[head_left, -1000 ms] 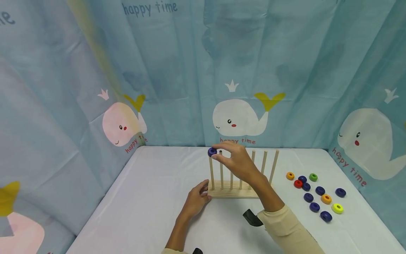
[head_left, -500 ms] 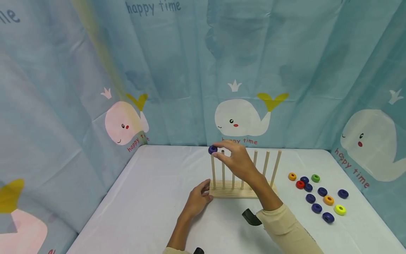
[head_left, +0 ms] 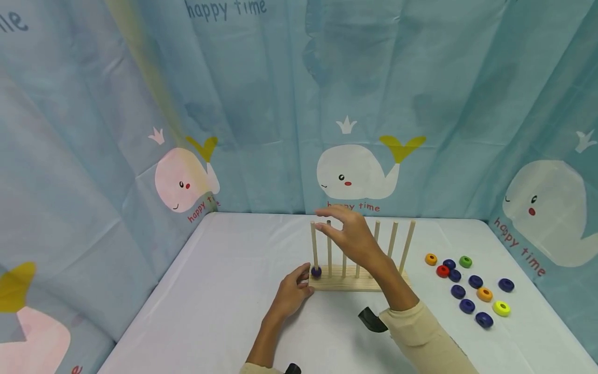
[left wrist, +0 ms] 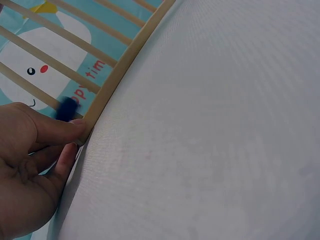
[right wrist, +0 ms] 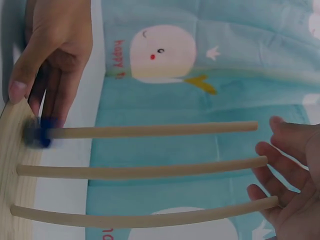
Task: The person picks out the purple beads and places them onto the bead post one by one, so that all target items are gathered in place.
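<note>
A wooden peg stand (head_left: 348, 283) with a row of upright pegs is on the white table. My left hand (head_left: 287, 298) holds the left end of its base, thumb at the front edge and fingers round the end, as the left wrist view (left wrist: 30, 160) also shows. A dark blue ring bead (head_left: 316, 272) is low on the leftmost peg (head_left: 314, 244), down by the base and blurred in both wrist views. Near that peg's top, my right hand (head_left: 348, 236) has thumb and fingers spread apart with nothing between them. It hides parts of the middle pegs.
Loose ring beads lie to the right of the stand: several dark blue ones (head_left: 484, 320), orange ones (head_left: 484, 294), a red one (head_left: 443, 271), a green one (head_left: 465, 262) and a yellow one (head_left: 502, 308). A whale-print curtain (head_left: 261, 171) hangs behind the table.
My right hand has let go of the blue ring bead, which has dropped from the top of the leftmost peg to near the base. The left hand stays on the stand.
</note>
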A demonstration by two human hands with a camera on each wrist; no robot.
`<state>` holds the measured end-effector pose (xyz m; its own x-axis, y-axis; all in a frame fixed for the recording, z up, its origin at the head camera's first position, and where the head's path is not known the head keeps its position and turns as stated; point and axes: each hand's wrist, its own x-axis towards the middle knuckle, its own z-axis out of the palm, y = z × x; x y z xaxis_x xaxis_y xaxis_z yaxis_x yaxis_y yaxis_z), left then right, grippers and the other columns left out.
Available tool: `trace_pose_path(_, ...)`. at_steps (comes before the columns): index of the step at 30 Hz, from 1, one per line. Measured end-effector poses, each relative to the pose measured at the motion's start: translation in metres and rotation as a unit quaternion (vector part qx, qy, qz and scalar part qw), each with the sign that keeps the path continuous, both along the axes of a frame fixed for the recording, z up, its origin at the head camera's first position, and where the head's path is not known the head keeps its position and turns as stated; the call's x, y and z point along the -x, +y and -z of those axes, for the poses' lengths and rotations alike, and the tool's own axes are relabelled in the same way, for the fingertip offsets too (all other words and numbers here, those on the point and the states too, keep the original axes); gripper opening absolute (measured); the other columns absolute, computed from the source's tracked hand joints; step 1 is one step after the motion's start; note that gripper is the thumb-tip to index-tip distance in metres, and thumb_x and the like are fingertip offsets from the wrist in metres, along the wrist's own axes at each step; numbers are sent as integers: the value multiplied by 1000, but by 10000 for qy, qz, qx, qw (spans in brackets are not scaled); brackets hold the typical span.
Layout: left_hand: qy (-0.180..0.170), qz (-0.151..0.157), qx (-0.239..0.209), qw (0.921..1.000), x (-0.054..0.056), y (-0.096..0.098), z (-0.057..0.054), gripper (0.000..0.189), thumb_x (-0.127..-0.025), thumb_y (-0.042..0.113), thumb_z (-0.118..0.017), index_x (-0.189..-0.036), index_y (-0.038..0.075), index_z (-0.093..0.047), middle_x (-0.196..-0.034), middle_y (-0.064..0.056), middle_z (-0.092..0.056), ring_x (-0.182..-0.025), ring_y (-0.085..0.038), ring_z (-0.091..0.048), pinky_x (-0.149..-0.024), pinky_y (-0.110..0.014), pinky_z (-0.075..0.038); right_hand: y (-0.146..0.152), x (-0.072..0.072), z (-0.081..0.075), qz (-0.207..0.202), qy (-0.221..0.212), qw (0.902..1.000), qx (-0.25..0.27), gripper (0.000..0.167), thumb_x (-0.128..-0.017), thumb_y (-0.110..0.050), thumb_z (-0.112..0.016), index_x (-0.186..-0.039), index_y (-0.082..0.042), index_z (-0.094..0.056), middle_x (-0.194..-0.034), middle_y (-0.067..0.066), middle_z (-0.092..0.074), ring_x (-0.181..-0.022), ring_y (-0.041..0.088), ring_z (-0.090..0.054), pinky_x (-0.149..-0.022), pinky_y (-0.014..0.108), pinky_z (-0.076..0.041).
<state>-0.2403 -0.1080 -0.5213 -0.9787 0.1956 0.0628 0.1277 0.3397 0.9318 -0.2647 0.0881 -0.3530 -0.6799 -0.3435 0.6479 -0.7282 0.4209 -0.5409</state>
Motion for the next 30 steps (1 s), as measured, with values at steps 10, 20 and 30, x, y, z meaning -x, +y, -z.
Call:
trace_pose_path(10,2,-61,-22,10000,-1,1,0,65,-87,-1,-67,-146,8,-44,-133,-13,-55,-119,-27,-55,-97,-28,-49,18,-11,-7,150,180,9996,147,33,-90,-24,-71,-122,-16,-68,-121,-4,-65,-113,13,-58,-88,40,-53)
trace_pose_path(20,121,20,-93,9999,0,1,2,64,-86,-2,-68,-145,5,-43,-132,-16,-56,-120,-29,-55,-98,-33,-49,47,-24,-9,489,355,9978,268,33,-90,-24,-71,-123,-18,-68,-119,-5,-65,-106,13,-58,-87,32,-51)
trace_pose_path(30,191,-6,-25,9998,3,1,5,64,-86,-4,-66,-145,4,-43,-130,-15,-57,-116,-26,-57,-95,-27,-50,79,-39,-4,859,345,9945,490,34,-89,-16,-72,-123,-19,-68,-121,-6,-65,-103,14,-58,-86,17,-48)
